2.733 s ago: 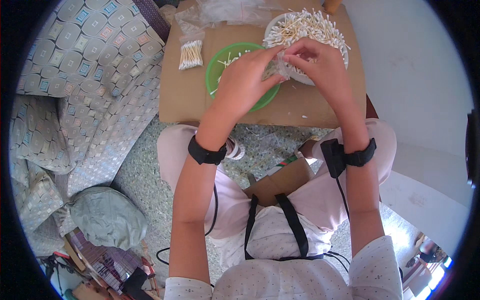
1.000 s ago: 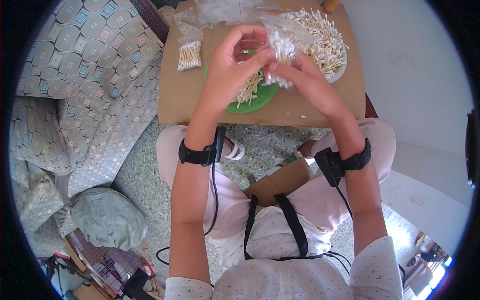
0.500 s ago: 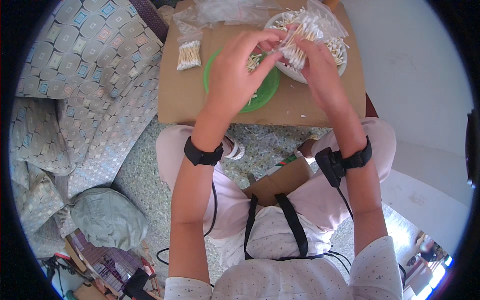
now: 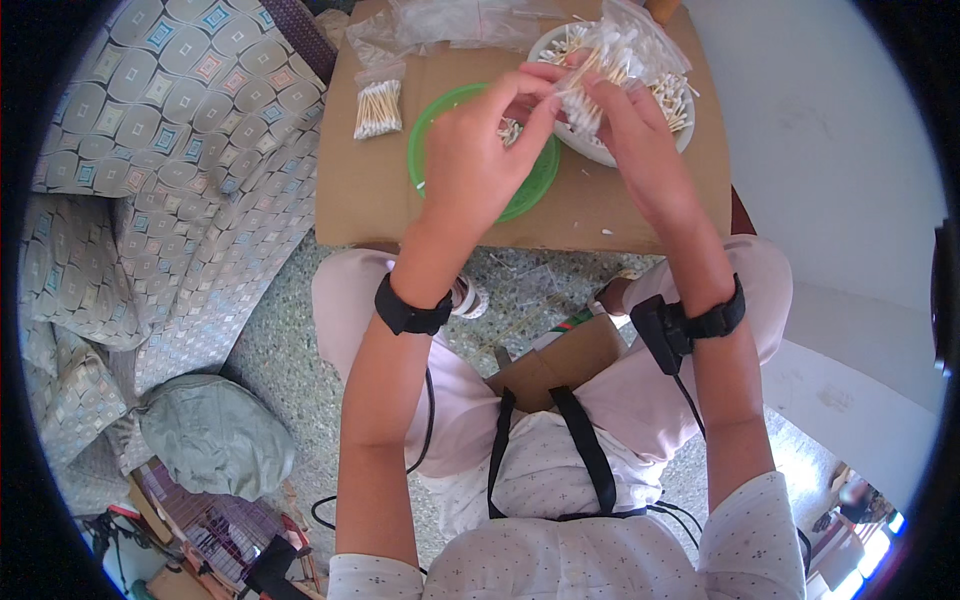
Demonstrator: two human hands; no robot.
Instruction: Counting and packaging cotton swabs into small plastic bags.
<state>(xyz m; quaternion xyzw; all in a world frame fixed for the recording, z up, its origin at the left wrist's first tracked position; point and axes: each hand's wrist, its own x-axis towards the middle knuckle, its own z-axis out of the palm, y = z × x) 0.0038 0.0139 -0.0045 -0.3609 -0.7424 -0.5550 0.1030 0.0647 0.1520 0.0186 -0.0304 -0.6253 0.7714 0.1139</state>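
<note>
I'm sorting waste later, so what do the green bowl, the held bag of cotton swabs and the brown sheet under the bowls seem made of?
Green bowl: probably smooth plastic, by its bright, even colour.
Held bag of cotton swabs: thin, glossy clear plastic film, as its creases catch light and the swabs show through.
Brown sheet: likely matt cardboard, by its dull tan face.
</note>
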